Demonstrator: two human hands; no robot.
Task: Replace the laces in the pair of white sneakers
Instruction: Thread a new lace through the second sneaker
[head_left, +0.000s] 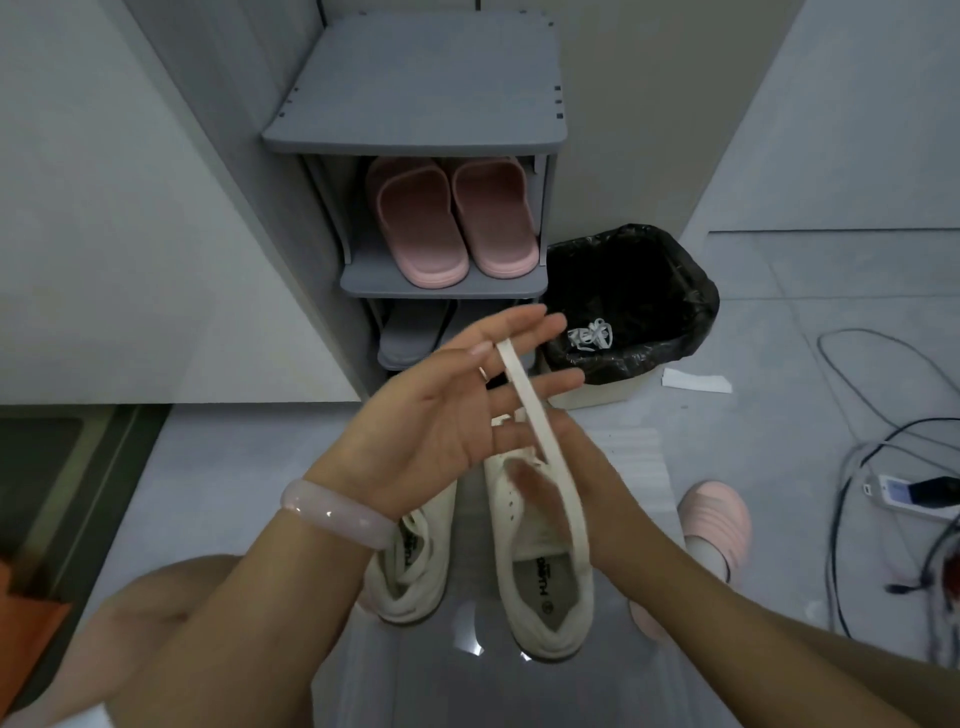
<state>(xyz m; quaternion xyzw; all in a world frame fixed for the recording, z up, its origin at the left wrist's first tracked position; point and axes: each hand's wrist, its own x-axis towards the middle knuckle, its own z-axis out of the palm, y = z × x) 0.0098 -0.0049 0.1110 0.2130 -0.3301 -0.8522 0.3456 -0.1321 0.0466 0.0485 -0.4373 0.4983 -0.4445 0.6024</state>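
Both of my hands are up in the middle of the frame, over the sneakers. My left hand (447, 410) is spread, palm turned up toward me, fingers straight and fanned toward the right, with a pale pink bangle (337, 512) on its wrist. A flat white lace (530, 410) runs over the fingers of that hand from near the thumb and slants down to the lower right, where it reaches my right hand (566, 488). That hand is blurred and partly behind the lace; its fingers seem to close on the lace, but I cannot tell the grip for sure. Below my hands the two white sneakers stand side by side on the pale floor, toes pointing up the frame: the left sneaker (410, 566) is mostly hidden by my left wrist, and the right sneaker (540, 571) shows its open mouth and printed insole. In the upper middle of the frame stands a grey shoe rack (415, 88) with a pair of pink slippers (452, 223) on one shelf and grey slippers (410, 332) on the shelf beneath. Just right of the rack sits a bin lined with a black bag (634, 301), and a tangle of white laces (592, 335) lies inside it. My foot in a pink slipper (717, 519) is at the right, and cables (883, 441) trail across the floor at the far right of the frame.
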